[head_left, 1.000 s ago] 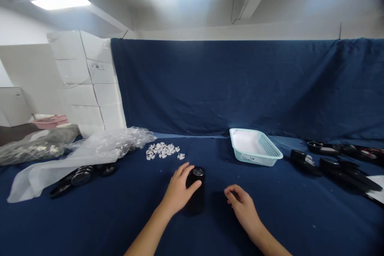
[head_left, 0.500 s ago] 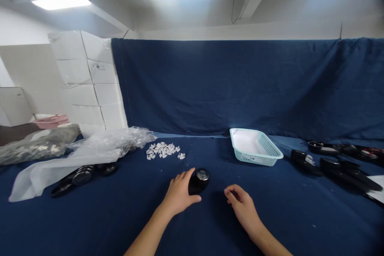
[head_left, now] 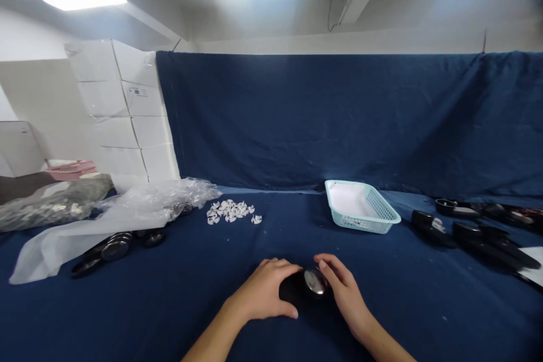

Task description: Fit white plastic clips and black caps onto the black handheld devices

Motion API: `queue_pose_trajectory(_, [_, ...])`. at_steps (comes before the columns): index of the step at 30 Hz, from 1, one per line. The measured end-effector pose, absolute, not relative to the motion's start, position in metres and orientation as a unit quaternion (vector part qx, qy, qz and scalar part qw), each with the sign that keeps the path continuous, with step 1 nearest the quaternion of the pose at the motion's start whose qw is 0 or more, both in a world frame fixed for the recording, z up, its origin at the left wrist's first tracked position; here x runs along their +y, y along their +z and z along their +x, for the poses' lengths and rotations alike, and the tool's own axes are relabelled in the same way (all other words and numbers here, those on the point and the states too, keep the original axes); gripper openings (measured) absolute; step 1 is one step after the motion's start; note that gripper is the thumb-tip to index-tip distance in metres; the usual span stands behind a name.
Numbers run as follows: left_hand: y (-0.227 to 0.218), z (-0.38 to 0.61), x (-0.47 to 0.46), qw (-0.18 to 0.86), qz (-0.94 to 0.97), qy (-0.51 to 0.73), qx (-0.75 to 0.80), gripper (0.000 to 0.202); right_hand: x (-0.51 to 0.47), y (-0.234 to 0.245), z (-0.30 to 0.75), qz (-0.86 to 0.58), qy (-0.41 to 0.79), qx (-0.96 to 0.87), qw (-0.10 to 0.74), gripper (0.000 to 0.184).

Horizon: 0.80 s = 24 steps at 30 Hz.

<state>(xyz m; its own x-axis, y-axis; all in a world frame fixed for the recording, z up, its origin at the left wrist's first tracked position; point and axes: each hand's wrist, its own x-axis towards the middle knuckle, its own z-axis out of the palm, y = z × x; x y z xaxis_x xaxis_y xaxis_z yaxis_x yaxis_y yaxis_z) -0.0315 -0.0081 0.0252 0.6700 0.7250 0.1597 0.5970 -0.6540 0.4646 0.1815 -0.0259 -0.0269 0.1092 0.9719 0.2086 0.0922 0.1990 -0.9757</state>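
A black piece with a shiny round silver face (head_left: 315, 281) lies between my two hands, low over the cloth, its face turned up and to the right. My left hand (head_left: 267, 288) curls around the black body from the left, thumb at the near side and fingers across the far side. My right hand (head_left: 343, 291) has its bent fingers and thumb against the right edge of the round face. The dark body is partly hidden by my left hand and blends with the navy cloth.
Small white plastic parts (head_left: 231, 211) lie in a pile beyond my left hand. A light-blue basket (head_left: 365, 223) with a white lining stands back right. Black pieces with round faces (head_left: 116, 246) lie left beside plastic sheeting (head_left: 85, 237); more black parts (head_left: 432, 229) lie far right.
The black piece has moved right and nearer in my left hand, its shiny face tilting toward my right hand. My right hand's fingers have come onto its edge.
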Motion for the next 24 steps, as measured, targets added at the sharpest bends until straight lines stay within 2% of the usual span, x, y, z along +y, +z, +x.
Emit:
queue_pose_trajectory(6, [0.024, -0.035, -0.004, 0.207, 0.878, 0.189, 0.387, 0.07, -0.035, -0.021, 0.178, -0.455, 0.353, -0.577, 0.579, 0.037])
queue_pose_trajectory(12, [0.024, -0.051, 0.005, 0.251, 0.855, 0.183, 0.416, 0.081, -0.039, -0.02, 0.178, -0.471, 0.276, -0.642, 0.538, 0.03])
queue_pose_trajectory(17, [0.035, -0.06, 0.002, 0.278, 0.853, 0.154, 0.414, 0.077, -0.034, -0.021, 0.182, -0.506, 0.237, -0.628, 0.542, 0.029])
queue_pose_trajectory(21, [0.042, -0.062, 0.0, 0.301, 0.86, 0.136, 0.39, 0.075, -0.03, -0.024, 0.185, -0.51, 0.279, -0.603, 0.546, 0.035])
queue_pose_trajectory(24, [0.035, -0.064, 0.007, 0.287, 0.847, 0.181, 0.408, 0.073, -0.03, -0.025, 0.186, -0.518, 0.329, -0.569, 0.547, 0.041])
